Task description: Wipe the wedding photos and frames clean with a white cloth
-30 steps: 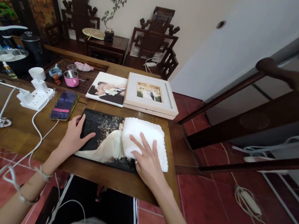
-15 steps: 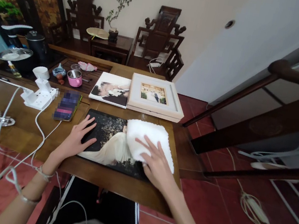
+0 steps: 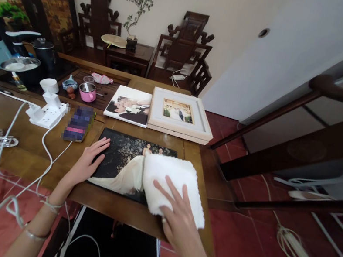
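A dark wedding photo print point(image 3: 125, 162) lies flat near the front edge of the wooden table point(image 3: 2, 147). My left hand point(image 3: 87, 164) rests flat on its left edge, fingers spread. A folded white cloth point(image 3: 175, 184) covers the print's lower right corner and reaches the table's front edge. My right hand point(image 3: 178, 218) presses flat on the cloth, fingers stretched out, a ring on one finger.
Behind the print lie a second photo canvas point(image 3: 129, 105) and a white framed photo point(image 3: 179, 114). To the left are a phone point(image 3: 77, 123), a white power strip point(image 3: 46, 111) with cables, a pink pot point(image 3: 87, 91) and a kettle point(image 3: 42, 52). Cables run across the red tile floor point(image 3: 255, 236).
My right hand has dragged the cloth down the print toward me, from the upper right to the lower right corner, uncovering the figures at the top. The left hand stays on the left edge.
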{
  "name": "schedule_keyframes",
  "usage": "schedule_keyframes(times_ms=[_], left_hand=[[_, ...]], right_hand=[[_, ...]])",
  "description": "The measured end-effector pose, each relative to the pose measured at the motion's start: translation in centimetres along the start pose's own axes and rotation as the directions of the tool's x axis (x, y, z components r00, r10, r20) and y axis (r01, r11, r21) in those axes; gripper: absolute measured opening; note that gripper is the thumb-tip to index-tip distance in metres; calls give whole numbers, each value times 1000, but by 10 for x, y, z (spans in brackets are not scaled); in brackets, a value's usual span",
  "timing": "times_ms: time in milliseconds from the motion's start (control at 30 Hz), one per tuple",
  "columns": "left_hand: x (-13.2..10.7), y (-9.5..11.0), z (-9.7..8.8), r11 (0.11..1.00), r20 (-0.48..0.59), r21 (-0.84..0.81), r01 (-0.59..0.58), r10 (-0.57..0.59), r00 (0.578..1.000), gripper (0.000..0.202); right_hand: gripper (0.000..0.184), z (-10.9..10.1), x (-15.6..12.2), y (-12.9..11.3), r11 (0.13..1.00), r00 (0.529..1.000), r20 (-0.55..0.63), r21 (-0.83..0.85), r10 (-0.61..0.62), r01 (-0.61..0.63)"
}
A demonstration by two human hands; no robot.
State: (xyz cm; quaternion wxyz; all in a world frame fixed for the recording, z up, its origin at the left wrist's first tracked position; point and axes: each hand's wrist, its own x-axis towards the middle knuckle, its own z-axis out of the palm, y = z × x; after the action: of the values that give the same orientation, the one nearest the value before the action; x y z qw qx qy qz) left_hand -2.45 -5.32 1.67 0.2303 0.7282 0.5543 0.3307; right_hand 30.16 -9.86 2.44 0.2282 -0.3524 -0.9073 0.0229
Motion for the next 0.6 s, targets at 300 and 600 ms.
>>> schedule_keyframes(times_ms=[300, 600], left_hand=[[-1, -6, 1, 999, 20, 37, 6, -7, 1000, 41], [0, -7, 2, 999, -17, 0, -35, 35, 999, 40]], right_hand=[[30, -1, 7, 20, 999, 1000, 18, 41, 19, -20], [34, 29, 62, 74, 987, 988, -11, 24, 157, -157]])
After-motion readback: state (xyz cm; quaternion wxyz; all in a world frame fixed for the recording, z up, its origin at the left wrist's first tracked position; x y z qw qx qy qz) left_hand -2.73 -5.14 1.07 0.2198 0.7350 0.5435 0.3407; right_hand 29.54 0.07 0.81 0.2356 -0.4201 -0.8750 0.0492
